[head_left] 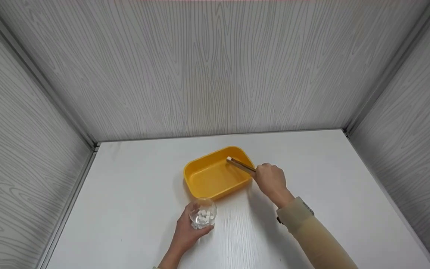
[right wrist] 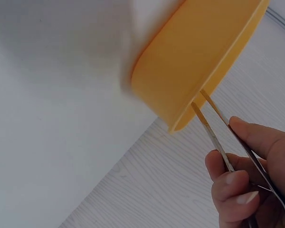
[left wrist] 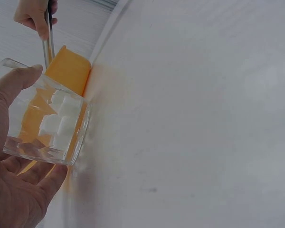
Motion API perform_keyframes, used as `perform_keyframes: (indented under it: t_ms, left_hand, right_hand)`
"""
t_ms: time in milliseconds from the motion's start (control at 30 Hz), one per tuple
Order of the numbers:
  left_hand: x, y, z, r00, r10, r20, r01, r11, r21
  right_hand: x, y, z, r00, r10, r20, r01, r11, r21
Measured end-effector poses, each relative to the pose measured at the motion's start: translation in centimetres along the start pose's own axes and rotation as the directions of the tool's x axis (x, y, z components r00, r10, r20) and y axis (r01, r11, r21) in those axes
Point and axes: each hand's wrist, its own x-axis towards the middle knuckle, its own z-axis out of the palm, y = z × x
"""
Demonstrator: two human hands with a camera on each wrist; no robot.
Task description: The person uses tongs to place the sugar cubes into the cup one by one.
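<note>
My left hand point(head_left: 188, 231) is wrapped around a clear drinking glass point(head_left: 200, 203), thumb on one side and fingers on the other in the left wrist view. Several white cubes point(head_left: 205, 215) lie at the bottom of the glass. Beyond it sits a yellow plastic container point(head_left: 215, 179). My right hand point(head_left: 271, 181) grips metal tongs point(head_left: 243, 166), which reach over the container's right rim. At their tip in the head view is one small white cube point(head_left: 229, 158). The right wrist view shows the tongs' arms point(right wrist: 213, 135), but the container wall hides their tips.
The container and glass are on a white table point(head_left: 136, 209). Grey wood-patterned panels stand at the back point(head_left: 215, 74), on the left point(head_left: 21, 142) and on the right point(head_left: 405, 157). The glass is close to the container's near edge.
</note>
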Motion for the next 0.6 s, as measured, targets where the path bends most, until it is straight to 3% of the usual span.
perform_keyframes:
  t_ms: [367,600]
  left_hand:
    - [0.1,-0.1,0.0,0.999,-0.037,0.009,0.037,0.999,0.012]
    - [0.1,0.1,0.1,0.999,-0.041,0.000,0.041,0.999,0.028]
  right_hand:
    - [-2.2,-0.7,-2.6,0.997,-0.038,-0.074,0.050,0.986,0.158]
    - [-3.7,-1.2,-4.4,0.988,-0.093,-0.126,0.116,0.973,0.197]
